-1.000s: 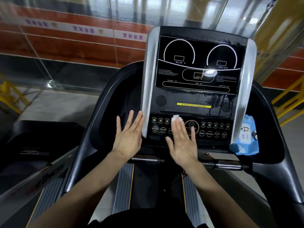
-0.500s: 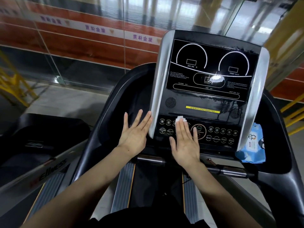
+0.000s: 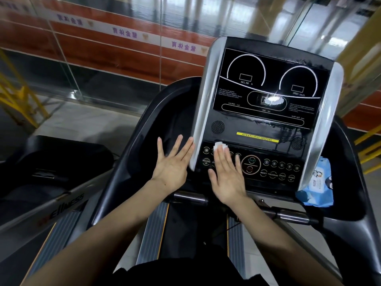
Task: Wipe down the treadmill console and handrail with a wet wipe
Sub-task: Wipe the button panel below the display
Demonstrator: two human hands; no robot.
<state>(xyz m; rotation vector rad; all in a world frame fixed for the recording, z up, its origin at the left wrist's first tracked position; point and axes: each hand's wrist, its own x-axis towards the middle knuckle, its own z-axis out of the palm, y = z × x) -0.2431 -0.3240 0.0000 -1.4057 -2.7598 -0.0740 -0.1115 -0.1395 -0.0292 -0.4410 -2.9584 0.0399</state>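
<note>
The black treadmill console [image 3: 266, 93] with silver side trims rises ahead, wet streaks showing on its lower panel. My right hand [image 3: 226, 174] lies flat on the left part of the button row, pressing a white wet wipe [image 3: 219, 145] that pokes out beyond the fingertips. My left hand [image 3: 173, 164] rests flat with fingers spread on the black housing just left of the console, its fingertips at the silver trim, holding nothing. The metal handrail bar [image 3: 189, 197] runs below the console, under both wrists.
A blue pack of wet wipes [image 3: 316, 186] sits in the tray at the console's right. Another treadmill [image 3: 51, 162] stands to the left. A glass wall with red panels is ahead, and yellow railings [image 3: 18, 96] stand at both sides.
My right hand with the wipe has slid left along the button row, away from the START button. The left hand stays in place. The camera has shifted left and tilted.
</note>
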